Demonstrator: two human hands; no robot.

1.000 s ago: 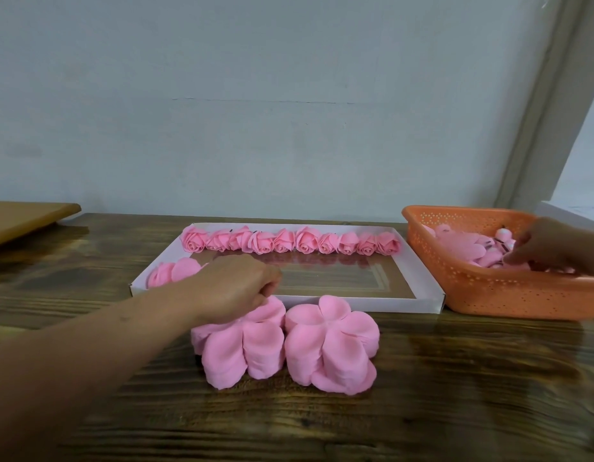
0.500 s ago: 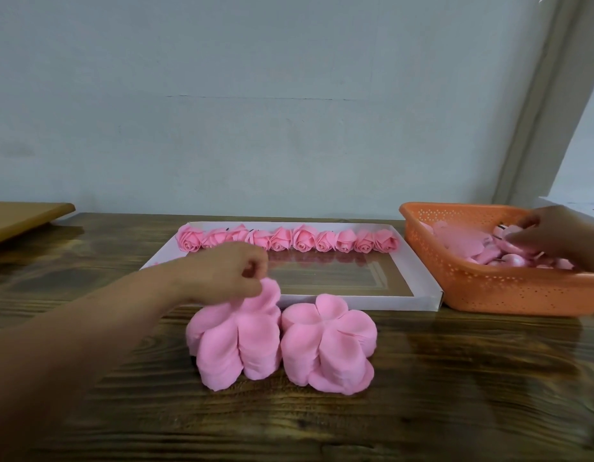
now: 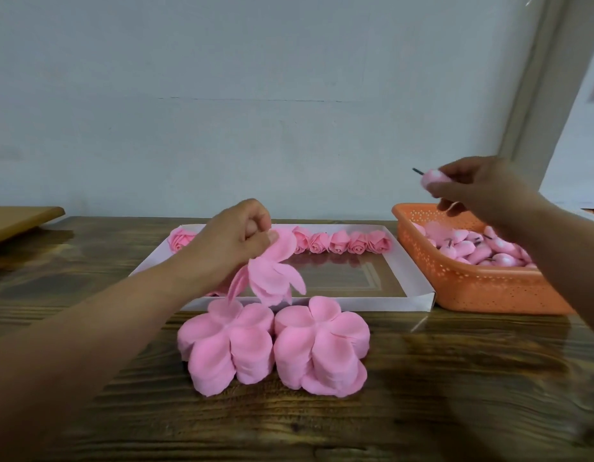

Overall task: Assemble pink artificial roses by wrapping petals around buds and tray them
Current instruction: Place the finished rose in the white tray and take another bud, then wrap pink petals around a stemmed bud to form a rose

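Where the wooden table [image 3: 455, 395] lies nearest the camera, two stacks of pink flower-shaped petal sheets sit side by side and touching: the left petal stack [image 3: 226, 345] and the right petal stack [image 3: 322, 346]. Above the left stack, the left hand [image 3: 235, 241] reaches in from the lower left on an outstretched forearm, knuckles up, thumb and fingers pinching one edge of a petal sheet [image 3: 272, 273]; the sheet hangs down limp, its lobes drooping, one lobe reaching the top of the left stack. Behind the stacks, a shallow white tray [image 3: 419, 298] holds a row of finished pink roses [image 3: 339, 242] along its far edge, partly hidden by the left hand. Just right of the tray stands an orange perforated basket [image 3: 472, 288] filled with pink buds [image 3: 482, 253]. Above the basket, the right hand [image 3: 479, 191] is raised, fingertips closed on a single bud [image 3: 434, 177], whose dark stem points up and left.
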